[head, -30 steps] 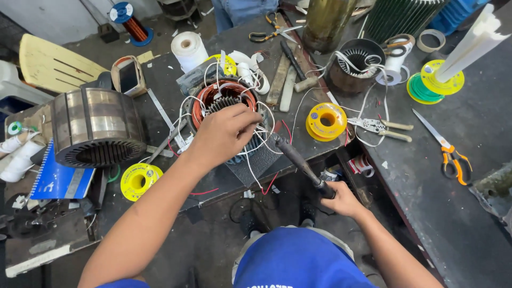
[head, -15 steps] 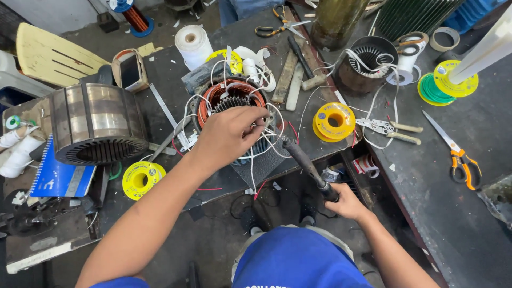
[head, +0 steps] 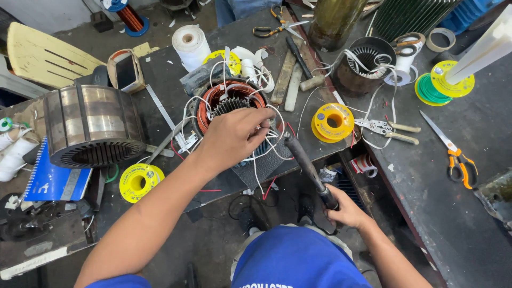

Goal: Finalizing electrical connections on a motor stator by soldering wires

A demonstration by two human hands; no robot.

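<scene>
So my left hand [head: 234, 136] is pinched shut on the white lead wires [head: 274, 125] coming off the copper-wound stator [head: 229, 104], which sits near the front edge of the workbench [head: 469, 133]. My right hand [head: 344, 208] is clamped around the handle of a dark hammer [head: 306, 165], head up by the wires at the bench edge. If I were doing this right, I'd keep the leads pulled clear of the windings and tap lightly so the copper enamel doesn't get nicked. Yellow spool [head: 332, 121] sits just right.
</scene>
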